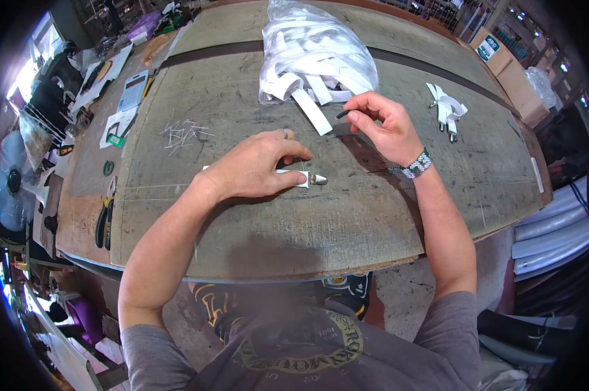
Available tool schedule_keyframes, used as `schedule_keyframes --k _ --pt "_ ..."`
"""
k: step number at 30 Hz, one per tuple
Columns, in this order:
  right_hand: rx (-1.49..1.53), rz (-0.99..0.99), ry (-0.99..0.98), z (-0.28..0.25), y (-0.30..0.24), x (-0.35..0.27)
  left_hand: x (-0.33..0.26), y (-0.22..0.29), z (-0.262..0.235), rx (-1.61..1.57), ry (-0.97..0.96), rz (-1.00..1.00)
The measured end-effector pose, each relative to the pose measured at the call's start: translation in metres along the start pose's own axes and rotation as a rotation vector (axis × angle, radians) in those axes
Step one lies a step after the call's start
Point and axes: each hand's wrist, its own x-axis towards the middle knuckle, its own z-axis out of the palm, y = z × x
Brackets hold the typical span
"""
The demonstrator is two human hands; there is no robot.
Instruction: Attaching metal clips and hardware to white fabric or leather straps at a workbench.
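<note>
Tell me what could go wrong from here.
The right hand pinches a small dark piece between fingertips, so it might slip. The white strap lies under the left hand and could shift if that hand lifts. Thin white pieces lie loose and might scatter if brushed.

- Here's the white strap point(303, 184), lying flat and crosswise under your left hand point(258, 164) — your thumb rests on it, and most of its length is covered.
- At its right end sits the shiny metal clip point(318, 179), lying just beyond your thumb, pointing right.
- And up here, a short, slim black piece point(342, 114) — pinched at your right hand's point(387, 130) fingertips, tilted, its lower-left end poking free.
</note>
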Motion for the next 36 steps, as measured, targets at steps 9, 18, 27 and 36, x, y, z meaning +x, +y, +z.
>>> schedule_keyframes --k 9,18,27,36 --pt "0.224 0.110 -0.155 0.005 -0.016 -0.003 0.001 -0.007 0.016 -0.089 0.117 -0.036" --pt "0.324 0.151 -0.272 0.014 -0.027 -0.011 0.000 -0.008 0.020 -0.092 0.195 -0.010" --pt "0.176 0.085 -0.335 0.028 -0.030 -0.013 0.000 -0.012 0.022 -0.164 0.207 -0.038" --pt "0.009 0.011 -0.350 0.027 -0.035 -0.010 -0.001 -0.015 0.025 -0.130 0.204 -0.044"
